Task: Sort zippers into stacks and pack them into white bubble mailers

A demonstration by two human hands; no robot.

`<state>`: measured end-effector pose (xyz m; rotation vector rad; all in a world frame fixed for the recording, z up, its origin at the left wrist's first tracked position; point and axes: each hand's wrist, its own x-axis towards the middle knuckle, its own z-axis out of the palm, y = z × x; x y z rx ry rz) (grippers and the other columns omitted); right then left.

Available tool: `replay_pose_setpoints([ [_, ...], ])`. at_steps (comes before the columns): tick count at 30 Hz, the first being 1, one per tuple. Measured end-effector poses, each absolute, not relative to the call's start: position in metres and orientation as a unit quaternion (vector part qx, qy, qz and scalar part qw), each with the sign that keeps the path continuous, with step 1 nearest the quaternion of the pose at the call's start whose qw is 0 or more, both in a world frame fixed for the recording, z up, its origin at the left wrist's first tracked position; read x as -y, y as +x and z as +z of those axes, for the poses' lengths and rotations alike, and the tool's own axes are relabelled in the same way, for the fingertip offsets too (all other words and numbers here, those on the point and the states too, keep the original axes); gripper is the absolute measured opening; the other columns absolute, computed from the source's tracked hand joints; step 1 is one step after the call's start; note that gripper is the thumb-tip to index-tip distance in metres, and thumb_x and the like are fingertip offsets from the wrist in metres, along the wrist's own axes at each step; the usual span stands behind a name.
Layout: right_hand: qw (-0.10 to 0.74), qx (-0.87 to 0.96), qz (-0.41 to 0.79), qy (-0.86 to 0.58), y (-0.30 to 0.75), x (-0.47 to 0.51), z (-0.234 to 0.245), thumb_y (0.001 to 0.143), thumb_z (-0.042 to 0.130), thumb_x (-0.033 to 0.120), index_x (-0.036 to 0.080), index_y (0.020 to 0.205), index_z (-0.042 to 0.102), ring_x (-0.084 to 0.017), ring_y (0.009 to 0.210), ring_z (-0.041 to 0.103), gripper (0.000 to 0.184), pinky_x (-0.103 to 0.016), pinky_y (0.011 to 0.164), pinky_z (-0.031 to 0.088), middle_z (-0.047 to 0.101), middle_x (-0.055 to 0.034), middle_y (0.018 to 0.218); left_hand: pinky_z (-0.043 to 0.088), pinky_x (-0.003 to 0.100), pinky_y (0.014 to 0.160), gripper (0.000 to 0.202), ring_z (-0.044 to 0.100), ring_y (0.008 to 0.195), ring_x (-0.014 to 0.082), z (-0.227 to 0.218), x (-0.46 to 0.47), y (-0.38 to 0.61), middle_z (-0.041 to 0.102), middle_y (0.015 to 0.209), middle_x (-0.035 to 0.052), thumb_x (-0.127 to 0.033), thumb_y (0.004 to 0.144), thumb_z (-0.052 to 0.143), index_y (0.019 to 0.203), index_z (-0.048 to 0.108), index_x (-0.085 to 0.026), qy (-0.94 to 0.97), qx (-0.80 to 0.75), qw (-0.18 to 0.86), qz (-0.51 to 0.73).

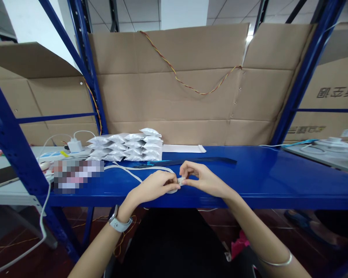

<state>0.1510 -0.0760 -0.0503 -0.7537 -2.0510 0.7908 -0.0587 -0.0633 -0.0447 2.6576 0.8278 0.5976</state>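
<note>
Near the front edge of the blue shelf, my left hand point(154, 187) is closed, with its thumb and fingers around a small white piece point(180, 181). From the right, the thumb and fingertips of my right hand point(206, 180) pinch the same white piece. What exactly it is stays too small to make out. A flat white cord point(153, 168) runs from the left along the shelf to behind my left hand, and part of a white loop shows below the fingers.
Several silvery white packets point(127, 146) are stacked at the back left. Behind my hands lie a dark strap point(203, 160) and a long white strip point(182, 148). Blue posts point(307, 73) flank the blue shelf point(278, 173); a phone point(4, 177) and a charger point(74, 145) are left.
</note>
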Motion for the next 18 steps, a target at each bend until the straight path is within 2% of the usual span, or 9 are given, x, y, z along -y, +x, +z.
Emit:
replay_pose_setpoints([
  [7, 0.441, 0.787, 0.317, -0.294, 0.1507, 0.0710, -0.0515, 0.077, 0.066, 0.019, 0.019, 0.088, 0.054, -0.014, 0.075, 0.058, 0.016, -0.029, 0.074, 0.045, 0.059, 0.0005, 0.081, 0.037, 0.022, 0.064, 0.017, 0.050, 0.065, 0.0102, -0.0473, 0.0578, -0.0553, 0.059, 0.073, -0.0011, -0.023, 0.089, 0.049, 0.076, 0.057, -0.015, 0.901, -0.276, 0.174, 0.284],
  [13, 0.460, 0.776, 0.318, -0.292, 0.1509, 0.0686, -0.0521, 0.075, 0.069, 0.022, 0.019, 0.087, 0.056, -0.013, 0.075, 0.059, 0.018, -0.029, 0.074, 0.045, 0.059, 0.0002, 0.082, 0.036, 0.020, 0.059, 0.017, 0.048, 0.059, 0.0080, -0.0446, 0.0567, -0.0589, 0.061, 0.075, -0.0010, -0.026, 0.090, 0.049, 0.081, 0.059, -0.015, 0.885, -0.275, 0.239, 0.291],
  [18, 0.465, 0.771, 0.315, -0.301, 0.1515, 0.0695, -0.0520, 0.075, 0.070, 0.024, 0.019, 0.086, 0.057, -0.014, 0.075, 0.060, 0.019, -0.029, 0.073, 0.046, 0.061, -0.0003, 0.081, 0.036, 0.020, 0.060, 0.017, 0.048, 0.060, 0.0088, -0.0422, 0.0589, -0.0567, 0.058, 0.069, -0.0019, -0.025, 0.089, 0.051, 0.077, 0.058, -0.015, 0.892, -0.279, 0.200, 0.296],
])
